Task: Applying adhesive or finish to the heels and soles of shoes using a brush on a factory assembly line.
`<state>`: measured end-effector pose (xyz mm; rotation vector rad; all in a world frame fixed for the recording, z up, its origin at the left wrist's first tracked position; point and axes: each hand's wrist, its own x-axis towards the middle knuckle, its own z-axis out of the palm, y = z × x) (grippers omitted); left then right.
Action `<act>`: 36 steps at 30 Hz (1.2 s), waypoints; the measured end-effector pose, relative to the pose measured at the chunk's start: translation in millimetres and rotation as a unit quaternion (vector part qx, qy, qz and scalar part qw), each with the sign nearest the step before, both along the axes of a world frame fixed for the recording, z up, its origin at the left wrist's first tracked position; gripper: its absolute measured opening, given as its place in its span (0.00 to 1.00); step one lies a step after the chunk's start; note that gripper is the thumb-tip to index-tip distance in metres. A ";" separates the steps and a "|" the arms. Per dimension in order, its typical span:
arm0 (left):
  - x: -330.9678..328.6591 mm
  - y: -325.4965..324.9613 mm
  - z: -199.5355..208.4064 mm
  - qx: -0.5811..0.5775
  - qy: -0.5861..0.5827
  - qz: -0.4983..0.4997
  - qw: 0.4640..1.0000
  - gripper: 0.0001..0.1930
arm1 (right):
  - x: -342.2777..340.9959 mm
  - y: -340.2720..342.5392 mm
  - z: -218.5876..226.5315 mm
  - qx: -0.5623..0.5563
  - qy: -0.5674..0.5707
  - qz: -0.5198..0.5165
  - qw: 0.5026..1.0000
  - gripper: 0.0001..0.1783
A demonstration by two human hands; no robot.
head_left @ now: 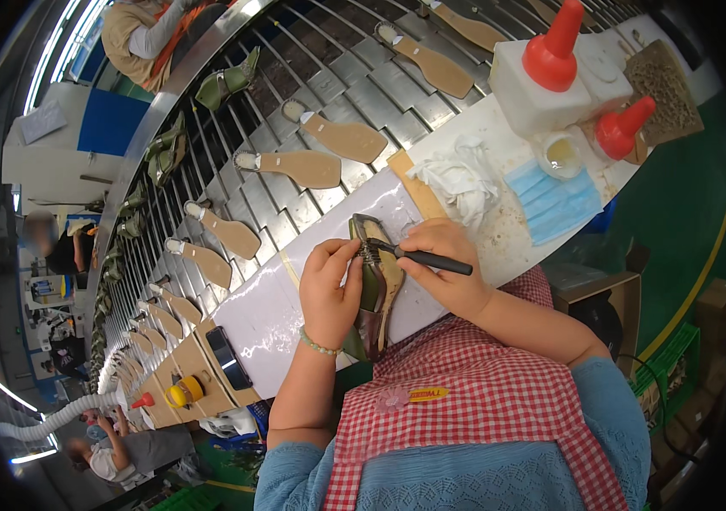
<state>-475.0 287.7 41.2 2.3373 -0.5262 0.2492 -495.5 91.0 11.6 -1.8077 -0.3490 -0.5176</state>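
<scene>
An unfinished olive-green shoe lies across the pale work board, its cream underside turned up. My left hand grips the shoe's left edge, thumb and fingers pinched near its upper part. In my right hand is a slim black-handled tool, held like a pen. The tool's narrow end meets the shoe close to my left fingertips; its exact tip is too small to make out. A strap of brown and green material hangs at the shoe's end nearest my apron.
Beyond the board runs a metal slatted conveyor with several tan insoles and green shoe uppers. At right are red-nozzled white bottles, a glue cup, blue mask and crumpled cloth. A phone lies left.
</scene>
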 end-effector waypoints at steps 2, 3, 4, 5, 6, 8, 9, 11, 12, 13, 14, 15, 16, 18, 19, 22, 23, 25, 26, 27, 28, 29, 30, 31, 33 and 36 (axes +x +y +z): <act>-0.3 -0.2 -0.2 0.005 -0.008 -0.002 1.000 0.12 | 1.0 1.6 -3.6 -0.003 0.002 0.004 1.000 0.13; -0.8 -0.4 -0.5 0.006 -0.010 0.001 1.000 0.12 | 1.2 2.1 -4.7 -0.007 0.005 0.008 1.000 0.13; -1.2 -0.6 -0.8 0.008 -0.011 0.004 1.000 0.12 | 1.4 2.0 -4.4 -0.007 0.005 0.007 1.000 0.13; -1.9 -0.5 -1.3 0.008 -0.010 0.004 1.000 0.12 | 1.3 2.2 -3.3 -0.007 0.003 0.011 1.000 0.13; -2.5 -0.4 -1.9 0.003 -0.013 0.005 1.000 0.12 | 1.0 2.3 -2.0 -0.008 0.001 0.014 1.000 0.13; -3.6 0.0 -2.7 -0.002 -0.014 0.006 1.000 0.12 | -0.5 2.8 0.9 -0.010 -0.012 0.001 1.000 0.13; -3.9 0.3 -2.8 -0.002 -0.019 0.006 1.000 0.12 | -1.1 3.1 2.0 -0.012 -0.026 -0.011 1.000 0.12; -4.2 0.6 -2.8 -0.002 -0.023 0.005 1.000 0.12 | -1.6 2.7 3.5 -0.013 -0.028 -0.006 0.999 0.12; -4.2 0.5 -2.7 -0.003 -0.023 0.005 1.000 0.12 | -1.7 2.5 3.7 -0.015 -0.031 -0.002 0.999 0.13; -4.4 0.6 -2.7 -0.004 -0.023 0.006 1.000 0.12 | -1.5 3.2 2.9 -0.015 -0.031 -0.002 0.999 0.13; -4.4 0.6 -2.9 -0.003 -0.023 0.005 1.000 0.12 | -1.1 4.4 1.2 -0.014 -0.025 0.008 1.000 0.13; -4.4 0.8 -3.5 -0.002 -0.023 0.005 1.000 0.12 | -1.0 5.7 -0.6 -0.014 -0.019 0.019 1.000 0.13; -4.4 1.2 -4.0 -0.002 -0.023 0.005 1.000 0.13 | -1.3 7.2 -2.6 -0.013 -0.019 0.018 1.000 0.13; -5.1 2.7 -5.1 -0.010 -0.006 0.010 1.000 0.13 | -2.1 9.8 -5.3 -0.023 -0.007 0.011 1.000 0.13; -5.3 3.7 -5.9 -0.018 0.012 0.016 1.000 0.13 | -2.3 10.1 -5.3 -0.022 -0.007 0.010 1.000 0.13; -4.2 7.7 -10.4 -0.043 0.031 0.014 0.999 0.12 | -3.6 9.7 -5.4 -0.017 0.030 0.026 0.999 0.12; -4.2 7.5 -9.3 -0.043 0.031 0.015 0.998 0.12 | -3.7 8.9 -5.1 -0.004 0.037 0.027 0.999 0.11; -4.6 6.6 -6.2 -0.063 0.064 0.017 0.996 0.11 | -3.6 8.5 -3.9 0.009 0.044 0.029 0.999 0.11; -4.8 7.1 -6.4 -0.062 0.065 0.017 0.996 0.11 | -4.3 8.8 -2.9 0.015 0.044 0.019 0.999 0.10; -4.9 7.5 -6.6 -0.061 0.065 0.014 0.996 0.11 | -4.9 9.1 -1.8 0.022 0.044 0.010 0.999 0.10; -5.0 8.1 -6.9 -0.060 0.065 0.012 0.996 0.11 | -3.8 10.5 0.0 0.022 0.044 0.010 0.999 0.10; -4.8 8.5 -6.8 -0.060 0.065 0.011 0.996 0.11 | -1.0 12.7 3.1 0.017 0.033 0.004 0.999 0.10; -4.8 8.8 -7.1 -0.062 0.065 0.010 0.996 0.11 | 0.4 14.4 4.7 0.012 0.022 -0.002 1.000 0.10; -4.7 9.2 -7.4 -0.064 0.065 0.008 0.996 0.12 | 0.2 15.7 3.8 0.012 0.022 -0.002 1.000 0.10; -4.2 9.1 -8.7 -0.068 0.065 0.009 0.995 0.12 | -0.4 18.3 -0.1 0.016 0.056 0.020 0.998 0.09; -4.3 10.6 -9.3 -0.067 0.065 0.011 0.996 0.12 | 0.3 16.7 -3.7 0.001 0.061 0.026 0.998 0.09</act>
